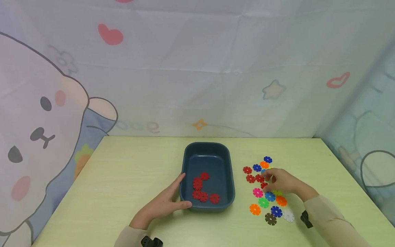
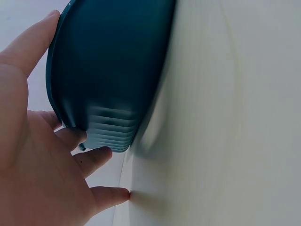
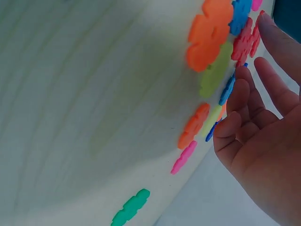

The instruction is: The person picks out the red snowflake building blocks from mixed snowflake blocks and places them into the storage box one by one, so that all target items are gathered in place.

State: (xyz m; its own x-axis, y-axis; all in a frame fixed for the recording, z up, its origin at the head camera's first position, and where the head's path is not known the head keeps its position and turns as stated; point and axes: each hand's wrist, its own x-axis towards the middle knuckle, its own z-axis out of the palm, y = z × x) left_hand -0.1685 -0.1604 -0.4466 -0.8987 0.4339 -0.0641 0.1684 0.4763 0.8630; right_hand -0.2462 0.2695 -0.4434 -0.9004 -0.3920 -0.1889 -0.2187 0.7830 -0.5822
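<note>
A: Where does the tray sit?

B: Dark blue tray (image 1: 208, 166), mid-surface (image 1: 139, 164). Several red discs (image 1: 214, 198) lie inside, toward the near end. Left hand (image 1: 163, 206) at the near left corner: thumb on the rim, fingers spread along the left side, nothing curled tight.

A: And the right hand?

B: Right hand (image 1: 282, 181) is right of the tray, low over the loose discs. Thumb and index finger stand apart, other fingers bent. Nothing pinched that I can see. Contact with a red disc: cannot tell.

A: Loose reds?

B: I count 4, on the left side of the spread. 1 is the outlying red disc (image 1: 247, 170); another, the partly covered red disc (image 1: 264, 185), shows by the thumb.

A: Risks?

B: Crowding, mainly. The light blue disc (image 1: 270, 196) lies just beside the thumb, so a loose pinch could take the wrong colour. Thin, flat pieces may also skid if pressed at the edge. Low knuckles could sweep the orange disc (image 1: 281, 201) aside. A disc carried too low might clip the tray's right wall. Hard thumb pressure on the rim could shift the tray.
</note>
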